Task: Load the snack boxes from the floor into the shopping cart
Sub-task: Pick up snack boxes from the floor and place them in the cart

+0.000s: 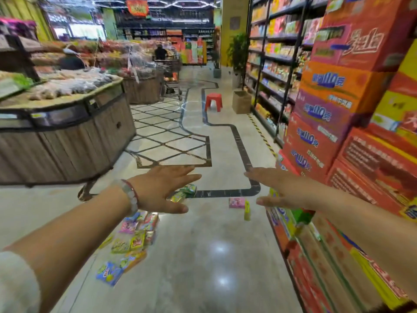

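shop aisle floor (203, 256) | snack boxes (133, 236) below left hand (162, 190) | right hand (284, 188) | both hands spread, empty

1. Supermarket aisle, indoors.
2. Landmark: red stool (213, 100) on the tiled floor (203, 256).
3. Right of stool: tall shelves (274, 64) packed with packaged goods; nearer, stacked orange cartons (334, 105).
4. Left of stool: wooden bulk-food bins (65, 123).
5. Beyond stool: shopping cart (172, 77), a shopper.

— Where is there room around the pink box (236, 202)?
— Bare floor (203, 256) on its near side. A yellow box (247, 210) stands just right of it; stacked cartons (320, 136) wall off farther right; scattered snack boxes (133, 238) lie left.
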The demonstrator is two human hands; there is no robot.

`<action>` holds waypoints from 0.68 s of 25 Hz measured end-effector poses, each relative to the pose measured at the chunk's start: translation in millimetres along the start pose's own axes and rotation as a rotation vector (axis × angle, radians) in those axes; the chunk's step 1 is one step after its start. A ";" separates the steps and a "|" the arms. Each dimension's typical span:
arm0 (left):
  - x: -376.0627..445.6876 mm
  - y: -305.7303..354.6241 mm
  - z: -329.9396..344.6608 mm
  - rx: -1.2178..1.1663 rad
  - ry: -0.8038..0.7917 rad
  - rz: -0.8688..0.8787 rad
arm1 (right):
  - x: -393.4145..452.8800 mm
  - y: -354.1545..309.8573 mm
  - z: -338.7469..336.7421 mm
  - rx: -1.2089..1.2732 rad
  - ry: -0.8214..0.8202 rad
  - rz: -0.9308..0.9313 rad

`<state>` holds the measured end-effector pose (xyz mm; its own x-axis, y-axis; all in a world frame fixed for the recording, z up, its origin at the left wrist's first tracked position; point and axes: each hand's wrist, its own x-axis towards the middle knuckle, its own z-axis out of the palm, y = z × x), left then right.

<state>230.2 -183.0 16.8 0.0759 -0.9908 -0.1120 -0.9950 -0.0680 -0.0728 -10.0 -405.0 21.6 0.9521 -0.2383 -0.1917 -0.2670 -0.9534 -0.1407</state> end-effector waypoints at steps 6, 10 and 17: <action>154.9 -78.8 44.1 -0.014 -0.076 0.066 | 118.1 91.8 24.2 0.118 0.003 0.095; 263.6 -108.7 73.9 -0.087 -0.159 0.098 | 182.6 165.1 44.4 0.158 -0.026 0.188; 447.8 -166.9 159.9 -0.196 -0.244 0.094 | 323.9 299.0 99.6 0.153 -0.078 0.274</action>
<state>440.6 -596.5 -179.7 -0.0270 -0.9381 -0.3453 -0.9901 -0.0227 0.1389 203.6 -748.8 -179.3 0.8292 -0.4614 -0.3155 -0.5364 -0.8156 -0.2169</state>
